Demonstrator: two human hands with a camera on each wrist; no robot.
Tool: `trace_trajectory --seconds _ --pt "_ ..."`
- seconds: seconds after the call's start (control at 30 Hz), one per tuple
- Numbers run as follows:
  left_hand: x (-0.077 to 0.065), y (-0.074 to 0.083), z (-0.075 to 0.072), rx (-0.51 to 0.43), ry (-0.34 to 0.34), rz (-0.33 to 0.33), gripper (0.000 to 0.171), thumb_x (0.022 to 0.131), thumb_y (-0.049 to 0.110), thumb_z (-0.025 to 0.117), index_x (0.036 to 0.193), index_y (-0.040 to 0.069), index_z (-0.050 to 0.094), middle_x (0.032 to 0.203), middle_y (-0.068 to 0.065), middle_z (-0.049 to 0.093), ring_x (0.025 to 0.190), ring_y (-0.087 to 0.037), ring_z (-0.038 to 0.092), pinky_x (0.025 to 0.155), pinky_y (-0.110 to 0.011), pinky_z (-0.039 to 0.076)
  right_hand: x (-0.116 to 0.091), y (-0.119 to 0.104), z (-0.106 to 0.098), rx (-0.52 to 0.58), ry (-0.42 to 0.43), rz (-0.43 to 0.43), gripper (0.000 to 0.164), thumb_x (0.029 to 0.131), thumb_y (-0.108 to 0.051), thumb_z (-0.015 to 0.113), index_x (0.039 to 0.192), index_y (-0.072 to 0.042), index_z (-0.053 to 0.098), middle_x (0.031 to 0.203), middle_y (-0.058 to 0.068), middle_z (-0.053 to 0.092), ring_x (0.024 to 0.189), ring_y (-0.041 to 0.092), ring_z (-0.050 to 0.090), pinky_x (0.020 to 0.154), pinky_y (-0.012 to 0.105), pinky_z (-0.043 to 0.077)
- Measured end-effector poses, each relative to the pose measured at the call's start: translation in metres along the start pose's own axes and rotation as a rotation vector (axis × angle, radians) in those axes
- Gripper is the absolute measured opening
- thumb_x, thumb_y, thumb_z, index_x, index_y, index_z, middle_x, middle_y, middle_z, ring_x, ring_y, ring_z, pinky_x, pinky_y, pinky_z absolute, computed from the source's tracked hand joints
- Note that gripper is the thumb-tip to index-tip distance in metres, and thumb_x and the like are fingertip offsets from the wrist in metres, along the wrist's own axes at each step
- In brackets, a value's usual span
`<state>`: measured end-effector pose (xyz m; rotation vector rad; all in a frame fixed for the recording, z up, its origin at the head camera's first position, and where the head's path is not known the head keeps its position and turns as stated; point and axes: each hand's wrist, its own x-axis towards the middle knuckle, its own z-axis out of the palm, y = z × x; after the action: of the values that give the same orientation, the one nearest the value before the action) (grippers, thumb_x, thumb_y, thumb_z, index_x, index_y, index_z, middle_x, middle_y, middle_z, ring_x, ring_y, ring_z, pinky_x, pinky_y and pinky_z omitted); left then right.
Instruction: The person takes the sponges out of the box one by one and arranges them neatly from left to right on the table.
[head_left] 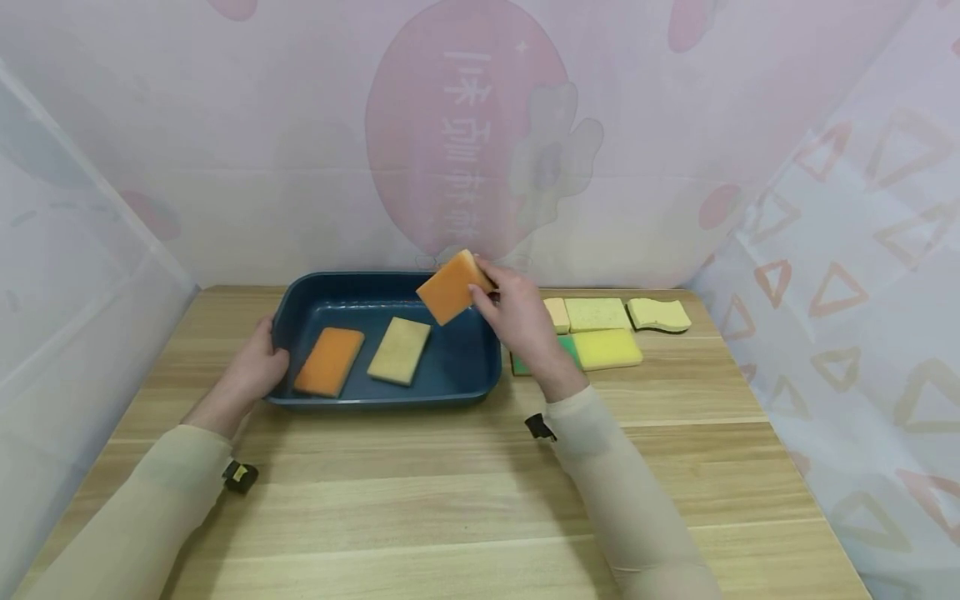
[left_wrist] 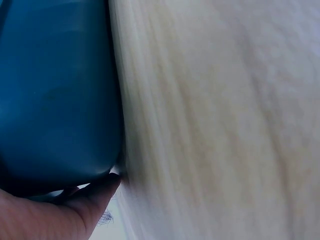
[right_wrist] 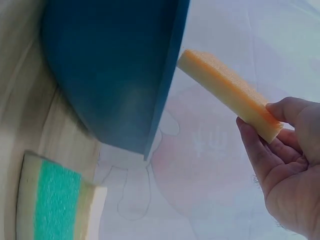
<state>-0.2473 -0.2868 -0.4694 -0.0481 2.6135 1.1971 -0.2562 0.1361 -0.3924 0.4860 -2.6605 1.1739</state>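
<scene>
Sponge (head_left: 447,289), orange on 1 face and paler along its side, is held raised above the far edge of the blue tray (head_left: 390,402), toward the right corner. The right hand's (head_left: 522,317) grip is nearly closed, thumb and fingers pinching 1 end across the thickness. It is probably light, soft and springy, likelier to squash than to slip or break; a gentle pinch near the end should do. The left hand (head_left: 258,362) touches the tray's left end on the desk (head_left: 420,492); I cannot tell how far that grip closes.
</scene>
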Motion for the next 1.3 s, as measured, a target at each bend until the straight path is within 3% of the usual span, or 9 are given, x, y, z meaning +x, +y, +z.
trace_trajectory --seconds 0.47,0.93,1.3 --pt "0.001 -0.003 -0.001 -0.005 0.011 0.011 0.081 0.112 0.0 0.032 0.18 -0.016 -0.01 0.186 -0.05 0.0 0.176 -0.07 0.005 0.144 -0.081 0.01 -0.009 0.018 -0.031 0.111 0.059 0.075 0.055 0.118 -0.015 0.072 0.169 0.001 0.06 0.163 0.029 0.07 0.139 0.043 0.08 0.109 0.048 0.071" --pt "0.001 -0.003 -0.001 -0.003 0.013 0.007 0.082 0.111 0.0 0.032 0.18 -0.016 -0.011 0.186 -0.049 -0.002 0.176 -0.07 0.002 0.144 -0.081 0.008 -0.014 0.037 -0.055 0.111 0.13 0.114 0.054 0.118 -0.018 0.073 0.168 -0.002 0.062 0.16 0.029 0.073 0.139 0.043 0.08 0.108 0.05 0.072" --pt "0.001 -0.003 -0.002 0.006 0.024 -0.002 0.084 0.111 0.001 0.035 0.181 -0.014 -0.008 0.187 -0.048 0.003 0.176 -0.07 0.008 0.143 -0.083 0.014 -0.019 0.052 -0.074 0.094 0.153 0.161 0.054 0.118 -0.02 0.072 0.169 -0.002 0.062 0.16 0.028 0.072 0.142 0.044 0.077 0.113 0.053 0.07"
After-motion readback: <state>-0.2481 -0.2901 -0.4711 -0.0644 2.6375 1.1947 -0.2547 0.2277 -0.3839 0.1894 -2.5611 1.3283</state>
